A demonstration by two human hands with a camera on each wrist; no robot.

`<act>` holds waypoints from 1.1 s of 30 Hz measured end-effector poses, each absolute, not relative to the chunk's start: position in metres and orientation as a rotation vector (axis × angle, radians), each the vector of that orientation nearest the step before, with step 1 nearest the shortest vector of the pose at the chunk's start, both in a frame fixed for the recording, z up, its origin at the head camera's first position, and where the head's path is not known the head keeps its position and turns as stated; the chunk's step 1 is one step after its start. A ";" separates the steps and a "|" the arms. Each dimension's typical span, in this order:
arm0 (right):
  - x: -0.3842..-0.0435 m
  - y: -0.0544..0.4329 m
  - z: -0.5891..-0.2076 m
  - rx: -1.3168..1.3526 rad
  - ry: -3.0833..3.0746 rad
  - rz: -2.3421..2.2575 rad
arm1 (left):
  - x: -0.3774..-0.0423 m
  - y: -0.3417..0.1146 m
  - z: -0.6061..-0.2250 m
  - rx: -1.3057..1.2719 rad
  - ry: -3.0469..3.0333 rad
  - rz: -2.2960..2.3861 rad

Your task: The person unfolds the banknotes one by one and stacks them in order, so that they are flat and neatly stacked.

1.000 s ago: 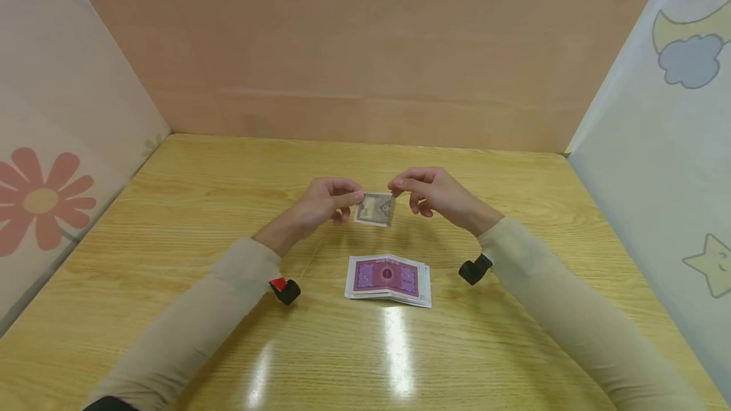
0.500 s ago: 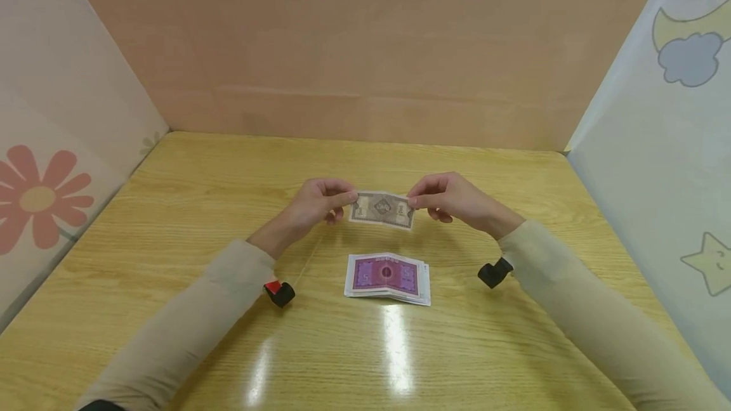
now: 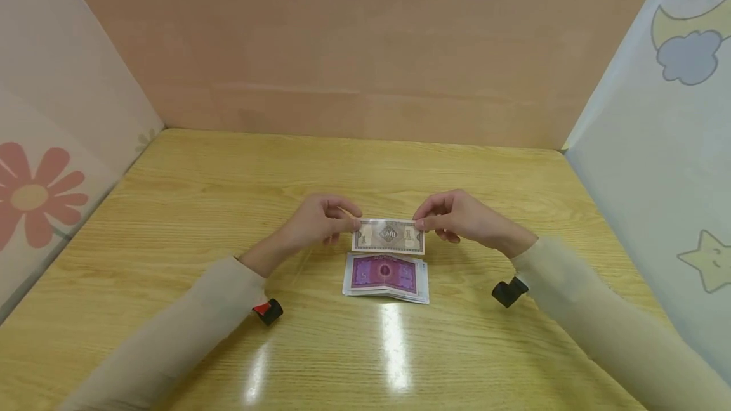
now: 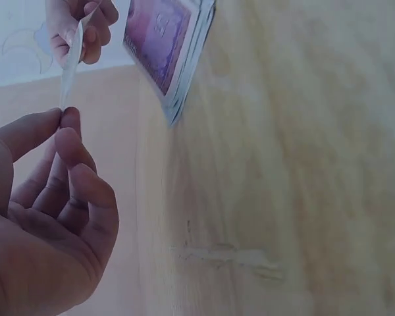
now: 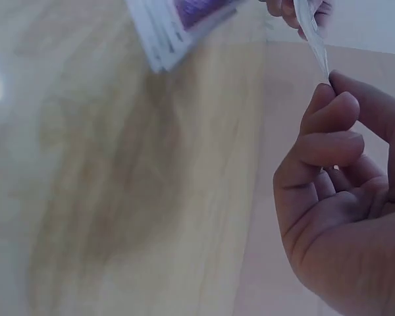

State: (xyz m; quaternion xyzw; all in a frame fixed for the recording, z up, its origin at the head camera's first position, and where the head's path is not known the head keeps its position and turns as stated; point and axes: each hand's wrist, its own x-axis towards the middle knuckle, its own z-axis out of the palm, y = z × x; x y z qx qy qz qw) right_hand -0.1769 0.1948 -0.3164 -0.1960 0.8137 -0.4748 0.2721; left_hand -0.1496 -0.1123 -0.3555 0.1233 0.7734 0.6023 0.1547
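Note:
A brown banknote marked with a 1 is stretched out flat between both hands, just behind a stack of notes. My left hand pinches its left upper corner between thumb and forefinger. At the opposite corner, my right hand pinches it the same way. The wrist views show the note edge-on, a thin strip running from one hand to the other. The stack of banknotes lies on the table with a creased purple 5 note on top, its edges slightly uneven.
The wooden table carries the stack near its middle. A peach-coloured wall closes off the back. White side panels stand left and right, one with a red flower, the other with a cloud. Black cameras hang at both wrists.
The folded brown note was opened out as the right hand took its right corner and drew it rightward. Both hands have since brought it nearer, down to the stack's back edge.

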 end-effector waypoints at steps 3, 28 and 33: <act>-0.168 0.196 -0.325 -0.548 2.169 -1.253 | -0.140 -0.110 -0.356 0.378 2.238 1.651; -0.136 0.182 -0.361 -0.822 2.511 -0.912 | -0.121 -0.087 -0.371 0.493 2.665 1.009; -0.135 0.180 -0.362 -0.828 2.555 -0.857 | -0.121 -0.085 -0.371 0.498 2.680 0.974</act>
